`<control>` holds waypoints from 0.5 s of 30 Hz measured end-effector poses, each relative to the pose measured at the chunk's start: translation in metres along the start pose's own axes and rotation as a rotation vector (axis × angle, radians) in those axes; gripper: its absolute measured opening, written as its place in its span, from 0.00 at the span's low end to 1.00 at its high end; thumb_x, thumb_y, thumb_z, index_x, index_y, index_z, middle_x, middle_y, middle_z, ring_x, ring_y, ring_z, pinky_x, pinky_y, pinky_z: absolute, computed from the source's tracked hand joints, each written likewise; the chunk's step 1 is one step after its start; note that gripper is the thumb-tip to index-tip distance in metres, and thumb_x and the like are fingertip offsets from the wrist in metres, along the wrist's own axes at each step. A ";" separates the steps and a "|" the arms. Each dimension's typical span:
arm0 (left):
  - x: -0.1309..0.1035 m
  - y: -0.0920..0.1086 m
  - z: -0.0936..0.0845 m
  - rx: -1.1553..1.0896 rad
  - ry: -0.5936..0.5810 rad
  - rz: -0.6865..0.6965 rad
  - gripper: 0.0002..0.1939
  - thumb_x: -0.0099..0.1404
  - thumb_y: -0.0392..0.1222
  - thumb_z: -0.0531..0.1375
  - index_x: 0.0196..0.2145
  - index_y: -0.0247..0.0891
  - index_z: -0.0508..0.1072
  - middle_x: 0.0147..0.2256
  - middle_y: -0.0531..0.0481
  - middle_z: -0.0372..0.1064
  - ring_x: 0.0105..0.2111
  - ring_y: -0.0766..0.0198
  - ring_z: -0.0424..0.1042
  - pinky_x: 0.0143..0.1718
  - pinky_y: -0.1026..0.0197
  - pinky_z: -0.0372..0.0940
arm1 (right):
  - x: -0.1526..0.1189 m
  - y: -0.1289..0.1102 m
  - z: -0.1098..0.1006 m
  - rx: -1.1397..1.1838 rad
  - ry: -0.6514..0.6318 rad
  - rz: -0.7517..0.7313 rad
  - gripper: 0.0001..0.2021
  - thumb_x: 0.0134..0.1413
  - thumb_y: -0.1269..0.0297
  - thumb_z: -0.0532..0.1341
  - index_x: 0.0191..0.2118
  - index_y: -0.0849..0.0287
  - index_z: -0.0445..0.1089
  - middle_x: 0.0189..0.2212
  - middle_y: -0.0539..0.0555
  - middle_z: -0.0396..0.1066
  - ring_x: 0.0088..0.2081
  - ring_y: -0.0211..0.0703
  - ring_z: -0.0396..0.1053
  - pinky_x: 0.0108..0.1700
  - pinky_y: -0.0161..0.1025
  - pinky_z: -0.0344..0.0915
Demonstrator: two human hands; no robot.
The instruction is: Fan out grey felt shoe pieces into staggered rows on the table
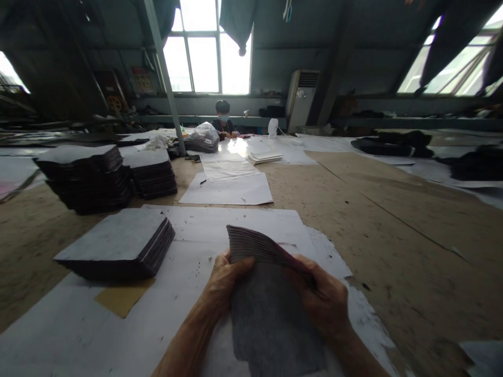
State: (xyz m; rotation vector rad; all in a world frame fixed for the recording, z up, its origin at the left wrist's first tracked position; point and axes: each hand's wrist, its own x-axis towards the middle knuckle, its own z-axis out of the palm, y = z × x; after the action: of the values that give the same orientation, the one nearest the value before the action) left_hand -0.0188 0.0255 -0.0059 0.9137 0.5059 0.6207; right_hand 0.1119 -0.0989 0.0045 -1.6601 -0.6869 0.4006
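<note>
Both my hands hold a thick stack of dark grey fabric pieces (271, 314) over white paper. Its far end is bent and fanned, so that many layered edges show, with a thin reddish layer near the right side. My left hand (228, 275) grips the left edge, thumb on top. On the right edge is my right hand (322, 290), its fingers wrapped round the layers. A neat stack of dark pieces with a pale grey top (118, 238) lies to the left, above a brown piece of card (124, 297).
Two taller dark stacks stand at the back left, one large (84, 175) and one smaller (153, 175). White paper sheets (231, 188) lie ahead on the brown table (393, 225). A person (223, 120) sits at the far side, near a grey plastic-wrapped bundle (202, 140). Dark cloth lies at the right.
</note>
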 end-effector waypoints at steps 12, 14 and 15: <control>0.003 -0.003 -0.001 0.067 -0.060 0.071 0.15 0.48 0.36 0.63 0.37 0.31 0.72 0.30 0.45 0.72 0.28 0.60 0.70 0.32 0.58 0.65 | 0.007 0.008 -0.008 -0.151 0.087 -0.160 0.14 0.34 0.56 0.65 0.30 0.56 0.74 0.30 0.51 0.75 0.34 0.53 0.72 0.38 0.42 0.68; 0.002 -0.004 -0.001 0.081 -0.084 0.022 0.16 0.50 0.39 0.62 0.37 0.29 0.72 0.29 0.41 0.72 0.27 0.57 0.70 0.31 0.55 0.65 | 0.006 0.005 -0.009 -0.199 0.106 -0.191 0.14 0.34 0.56 0.65 0.32 0.55 0.74 0.32 0.52 0.75 0.35 0.52 0.71 0.40 0.41 0.67; 0.001 -0.005 0.000 0.097 -0.078 0.020 0.16 0.51 0.40 0.62 0.37 0.28 0.72 0.30 0.41 0.72 0.27 0.57 0.70 0.31 0.55 0.65 | 0.008 0.002 -0.009 -0.157 0.056 -0.109 0.15 0.35 0.55 0.65 0.33 0.56 0.73 0.31 0.52 0.75 0.34 0.51 0.71 0.38 0.41 0.68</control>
State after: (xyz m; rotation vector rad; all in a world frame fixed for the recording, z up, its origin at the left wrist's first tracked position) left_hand -0.0164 0.0244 -0.0099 1.0315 0.4603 0.5805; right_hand 0.1238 -0.1013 0.0054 -1.7655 -0.7799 0.2261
